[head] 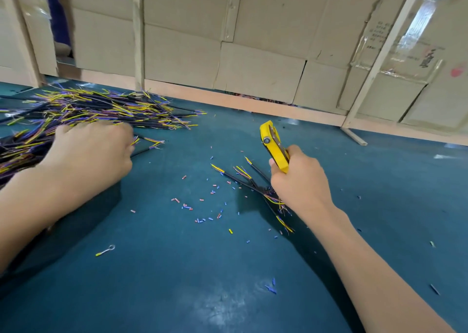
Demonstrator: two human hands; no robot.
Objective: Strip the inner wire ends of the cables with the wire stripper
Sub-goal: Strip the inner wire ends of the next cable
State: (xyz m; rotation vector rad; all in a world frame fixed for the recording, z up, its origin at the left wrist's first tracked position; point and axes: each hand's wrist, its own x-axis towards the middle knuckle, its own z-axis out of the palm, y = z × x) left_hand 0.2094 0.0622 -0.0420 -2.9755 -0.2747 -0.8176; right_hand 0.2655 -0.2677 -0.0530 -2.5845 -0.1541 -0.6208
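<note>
Cables fill the upper left of the frame in one big pile (88,109), black with yellow and purple inner wires sticking out at the ends. The left hand (93,152) lies at the near edge of this pile with its fingers bent down into the cables. It looks like the hand is taking the next one, but the fingertips are hidden and blurred, so it is not possible to tell if they already grasp a cable.

In the middle right, the right hand (298,183) has its fingers wrapped around the handles of the yellow wire stripper (274,147), whose head points up and away from the table. No cable is in the tool at this moment.

Just beside and partly under this hand lies a small bunch of cables (253,180), only a few pieces, well apart from the big pile. This is probably the finished group. Many small bits of insulation (202,206), blue, pink and yellow, are spread over the blue table (177,282) between the hands, so some stripping is clearly done. A little ring terminal (106,250) lies in the lower left.

Judging from the two groups, the task is at an early stage: few cables are done, and the big pile is left.
</note>
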